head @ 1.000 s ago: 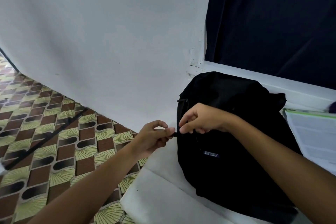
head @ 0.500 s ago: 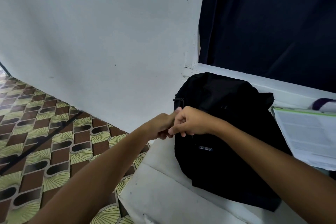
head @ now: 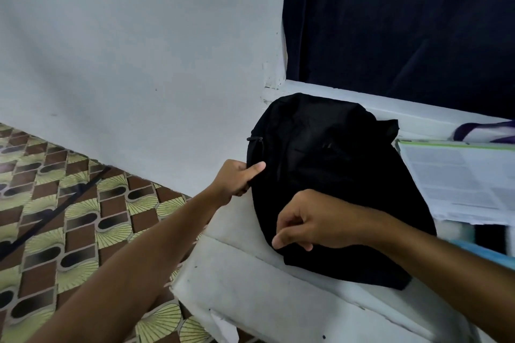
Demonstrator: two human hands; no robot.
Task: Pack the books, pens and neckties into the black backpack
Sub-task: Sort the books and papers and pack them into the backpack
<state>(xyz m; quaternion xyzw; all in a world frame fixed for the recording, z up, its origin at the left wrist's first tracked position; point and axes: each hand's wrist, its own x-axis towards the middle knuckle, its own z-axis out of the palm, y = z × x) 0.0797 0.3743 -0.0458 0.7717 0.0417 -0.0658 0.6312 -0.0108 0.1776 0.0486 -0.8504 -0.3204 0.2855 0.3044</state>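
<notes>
The right hand point(head: 315, 224) has pulled back from the left, fingers loosely curled, holding nothing; the left hand point(head: 237, 178) is pinching the black backpack point(head: 334, 175) edge.

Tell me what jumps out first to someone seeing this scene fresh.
A black backpack lies flat on a white surface, right of centre. The left hand grips its left edge, while the right hand hovers over its lower part with fingers curled. A printed book lies to the right.

Black backpack point(head: 334, 175) flat on white surface point(head: 264, 306), left hand point(head: 237, 178) gripping its edge, right hand point(head: 315, 225) curled above.
</notes>
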